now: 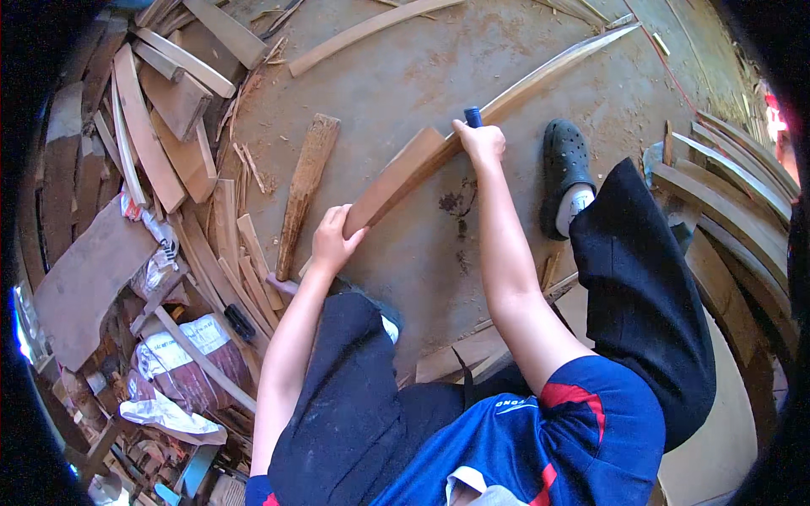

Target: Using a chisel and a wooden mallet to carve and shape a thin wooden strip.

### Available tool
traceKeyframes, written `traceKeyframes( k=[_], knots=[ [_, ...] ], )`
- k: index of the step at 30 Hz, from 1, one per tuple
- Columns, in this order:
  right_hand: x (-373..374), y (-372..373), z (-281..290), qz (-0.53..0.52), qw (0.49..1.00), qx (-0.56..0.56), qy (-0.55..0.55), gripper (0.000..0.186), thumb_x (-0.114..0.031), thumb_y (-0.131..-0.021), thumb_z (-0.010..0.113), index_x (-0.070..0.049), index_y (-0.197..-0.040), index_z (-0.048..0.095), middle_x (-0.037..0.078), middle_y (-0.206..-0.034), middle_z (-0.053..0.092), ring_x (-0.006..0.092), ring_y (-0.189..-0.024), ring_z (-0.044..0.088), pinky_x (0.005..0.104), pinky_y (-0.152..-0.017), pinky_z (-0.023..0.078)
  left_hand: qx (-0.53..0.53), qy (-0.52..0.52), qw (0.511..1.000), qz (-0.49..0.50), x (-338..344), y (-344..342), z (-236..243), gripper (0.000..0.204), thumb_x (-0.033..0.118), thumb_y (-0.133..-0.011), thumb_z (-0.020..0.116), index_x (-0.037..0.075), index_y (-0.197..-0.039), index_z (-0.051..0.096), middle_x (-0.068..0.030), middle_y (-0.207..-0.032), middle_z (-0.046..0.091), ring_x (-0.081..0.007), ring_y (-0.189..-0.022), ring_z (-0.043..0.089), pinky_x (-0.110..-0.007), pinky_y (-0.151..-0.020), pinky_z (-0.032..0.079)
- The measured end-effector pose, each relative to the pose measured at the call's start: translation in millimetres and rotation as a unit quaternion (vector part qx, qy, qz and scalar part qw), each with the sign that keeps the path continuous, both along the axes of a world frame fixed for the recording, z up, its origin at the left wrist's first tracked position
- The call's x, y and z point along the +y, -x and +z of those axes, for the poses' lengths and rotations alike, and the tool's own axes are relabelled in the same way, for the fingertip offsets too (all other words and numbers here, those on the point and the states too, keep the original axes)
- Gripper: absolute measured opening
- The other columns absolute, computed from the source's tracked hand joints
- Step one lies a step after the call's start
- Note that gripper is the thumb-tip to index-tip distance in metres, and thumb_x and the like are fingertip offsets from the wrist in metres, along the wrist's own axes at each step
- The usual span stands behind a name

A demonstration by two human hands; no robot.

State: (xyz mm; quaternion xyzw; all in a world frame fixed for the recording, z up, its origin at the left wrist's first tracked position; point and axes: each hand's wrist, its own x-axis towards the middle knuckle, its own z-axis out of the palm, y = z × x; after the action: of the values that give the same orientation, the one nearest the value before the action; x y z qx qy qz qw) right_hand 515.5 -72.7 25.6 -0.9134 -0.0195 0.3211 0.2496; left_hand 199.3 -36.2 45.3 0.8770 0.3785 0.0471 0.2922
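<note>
A short wooden board (396,179) slants up from my left toward the upper right. My left hand (336,238) grips its near end, with the thumb and fingers on opposite edges. My right hand (483,143) is closed around a blue cylindrical object (473,117), whose end stands out above the fist; the rest of it is hidden. This fist is against the board's far end. Beyond it a long, slightly curved wooden strip (553,78) runs to the upper right, tapering to a pale tip; where it meets the board is partly hidden by my hand.
A rough wooden post (308,190) lies left of the board. Stacked planks (148,126) and a maroon sack (190,363) crowd the left side. Curved boards (726,202) are piled on the right, near my dark clog (567,173). A curved strip (371,32) lies on the floor ahead.
</note>
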Motion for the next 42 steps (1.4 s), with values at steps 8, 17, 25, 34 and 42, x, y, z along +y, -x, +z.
traceKeyframes(
  k=[8, 17, 25, 34, 42],
  knots=[
    [-33, -21, -62, 0.072, 0.98, 0.06, -0.174, 0.037, -0.034, -0.072, 0.063, -0.001, -0.058, 0.058, 0.006, -0.051, 0.053, 0.0162, -0.044, 0.053, 0.0311, -0.044, 0.042, -0.036, 0.012, 0.999, 0.014, 6, 7, 10, 0.047, 0.022, -0.07, 0.072, 0.002, -0.11, 0.056, -0.016, -0.103, 0.057, -0.0321, -0.096, 0.057, -0.037, -0.083, 0.047],
    [-49, -23, -35, 0.161, 0.985, -0.047, -0.051, 0.053, -0.054, -0.072, 0.067, -0.002, -0.069, 0.065, 0.013, -0.062, 0.062, 0.025, -0.061, 0.061, 0.0355, -0.062, 0.047, 0.032, 0.048, 0.998, 0.03, -30, -7, -4, 0.048, 0.023, -0.067, 0.074, 0.006, -0.109, 0.057, -0.0111, -0.101, 0.055, -0.0301, -0.095, 0.056, -0.039, -0.082, 0.047],
    [-42, 13, 14, 0.359, 0.91, -0.039, -0.202, 0.064, -0.019, -0.053, 0.087, -0.014, -0.113, 0.063, 0.004, -0.093, 0.061, 0.0179, -0.085, 0.06, 0.031, -0.08, 0.047, 0.257, 0.133, 0.954, 0.073, -13, 17, 22, 0.063, 0.033, -0.055, 0.083, 0.015, -0.109, 0.055, -0.0106, -0.107, 0.055, -0.0281, -0.102, 0.055, -0.041, -0.083, 0.047],
    [-46, 38, 3, 0.512, 0.828, -0.187, -0.134, 0.062, -0.02, -0.056, 0.081, -0.03, -0.114, 0.061, 0.008, -0.123, 0.048, 0.0297, -0.094, 0.059, 0.039, -0.079, 0.05, 0.35, 0.23, 0.906, 0.064, -20, 117, 0, 0.072, 0.028, -0.045, 0.087, 0.003, -0.099, 0.046, -0.0221, -0.091, 0.063, -0.0363, -0.092, 0.06, -0.044, -0.081, 0.045],
    [-53, 26, -14, 0.509, 0.824, -0.181, -0.169, 0.061, -0.019, -0.058, 0.08, -0.029, -0.115, 0.061, 0.011, -0.125, 0.048, 0.0291, -0.109, 0.052, 0.0383, -0.089, 0.046, 0.212, 0.228, 0.929, 0.201, -23, 129, -23, 0.073, 0.016, -0.047, 0.086, 0.004, -0.105, 0.042, -0.0095, -0.073, 0.06, -0.0237, -0.075, 0.062, -0.035, -0.071, 0.049]
  ],
)
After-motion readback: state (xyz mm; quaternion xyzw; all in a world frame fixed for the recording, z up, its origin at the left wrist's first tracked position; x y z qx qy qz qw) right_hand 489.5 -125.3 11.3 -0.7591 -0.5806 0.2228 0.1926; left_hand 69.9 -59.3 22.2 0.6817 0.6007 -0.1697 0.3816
